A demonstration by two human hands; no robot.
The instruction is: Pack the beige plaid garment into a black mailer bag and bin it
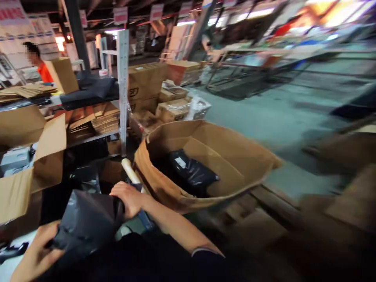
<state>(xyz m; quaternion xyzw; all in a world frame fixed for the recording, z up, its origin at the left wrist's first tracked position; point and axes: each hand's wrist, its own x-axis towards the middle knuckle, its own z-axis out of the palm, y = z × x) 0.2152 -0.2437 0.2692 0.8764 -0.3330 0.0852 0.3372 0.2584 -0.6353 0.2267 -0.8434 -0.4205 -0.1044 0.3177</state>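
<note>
Both my hands hold a black plastic package (pixel 85 223) low at the left. My left hand (pixel 35 254) grips its near left edge, fingers curled around the plastic. My right hand (pixel 129 197) is closed over its far right end, with my dark-sleeved forearm reaching in from the bottom. Just beyond my right hand stands a large round cardboard bin (pixel 235 156), open at the top, with another black plastic package (pixel 190 174) lying inside. A pale roll (pixel 131 170) sticks up between my right hand and the bin.
A metal shelf rack (pixel 122 90) at left holds flattened cardboard and black items. Open cardboard boxes (pixel 44 149) stand at the left edge. Stacked cartons (pixel 147 80) sit behind the bin. A person in orange (pixel 44 72) stands far left. Wooden pallet boards (pixel 270 203) lie at right.
</note>
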